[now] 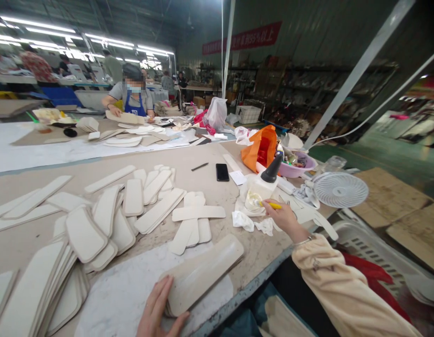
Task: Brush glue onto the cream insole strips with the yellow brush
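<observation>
One yellow-handled tool [273,205], gripped by the right hand [283,220]; its tip, at the translucent container [269,189], indistinct. One glossy panel [206,271], on a pale sheet [114,290], left hand [157,306] open against its near end; probably light, stiffish, slick on top, best held by the edges. Layers beneath: partly hidden. Leftmost pieces [2,290]: cut off.

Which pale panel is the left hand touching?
The wide, shiny-topped panel on the white sheet, by the near table edge; the left hand touches its end. The other panels look matte.
</observation>
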`<action>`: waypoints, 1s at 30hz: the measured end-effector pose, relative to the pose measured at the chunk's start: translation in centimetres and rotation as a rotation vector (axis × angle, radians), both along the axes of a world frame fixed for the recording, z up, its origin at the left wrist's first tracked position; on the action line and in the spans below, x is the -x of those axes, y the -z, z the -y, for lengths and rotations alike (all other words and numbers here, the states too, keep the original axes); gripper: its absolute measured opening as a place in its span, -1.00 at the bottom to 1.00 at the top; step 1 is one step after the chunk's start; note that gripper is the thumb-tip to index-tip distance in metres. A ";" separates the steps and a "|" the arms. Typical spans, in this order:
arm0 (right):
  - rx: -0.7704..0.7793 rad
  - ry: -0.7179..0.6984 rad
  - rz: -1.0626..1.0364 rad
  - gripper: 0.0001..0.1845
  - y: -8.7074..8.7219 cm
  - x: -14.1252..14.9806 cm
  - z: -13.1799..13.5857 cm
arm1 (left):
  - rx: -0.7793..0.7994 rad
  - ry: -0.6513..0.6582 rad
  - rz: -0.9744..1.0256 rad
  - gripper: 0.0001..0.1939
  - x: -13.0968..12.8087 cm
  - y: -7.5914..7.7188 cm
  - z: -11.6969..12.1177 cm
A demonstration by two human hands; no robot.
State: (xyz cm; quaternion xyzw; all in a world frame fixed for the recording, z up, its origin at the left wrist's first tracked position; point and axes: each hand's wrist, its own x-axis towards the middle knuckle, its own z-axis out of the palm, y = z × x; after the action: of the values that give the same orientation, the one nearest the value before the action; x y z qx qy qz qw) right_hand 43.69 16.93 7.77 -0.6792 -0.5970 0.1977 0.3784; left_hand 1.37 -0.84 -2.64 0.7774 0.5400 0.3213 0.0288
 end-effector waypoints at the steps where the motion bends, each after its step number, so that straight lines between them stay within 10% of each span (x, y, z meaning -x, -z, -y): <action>1: -0.010 -0.002 -0.027 -0.60 0.0 0.0 0.4 | 0.011 -0.009 0.001 -0.21 -0.1 0.0 0.1; 11: -0.125 0.128 -0.539 -0.46 -0.8 0.3 2.7 | 0.020 -0.004 0.024 -0.25 -0.3 -0.3 0.1; 17: 0.110 -0.028 -1.201 -0.67 -0.2 5.5 7.6 | 0.096 -0.013 0.126 -0.21 -0.7 -0.9 0.6; 30: 0.479 -0.469 -0.653 -0.60 1.3 20.2 14.7 | 0.210 -0.023 0.293 -0.09 -0.9 -0.7 1.1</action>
State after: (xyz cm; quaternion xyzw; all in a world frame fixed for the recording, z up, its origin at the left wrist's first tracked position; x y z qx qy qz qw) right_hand 23.44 2.24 6.43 -0.4965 -0.5216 0.6135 0.3239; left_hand 2.27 -1.91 -1.96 0.7087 0.5695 0.3733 0.1845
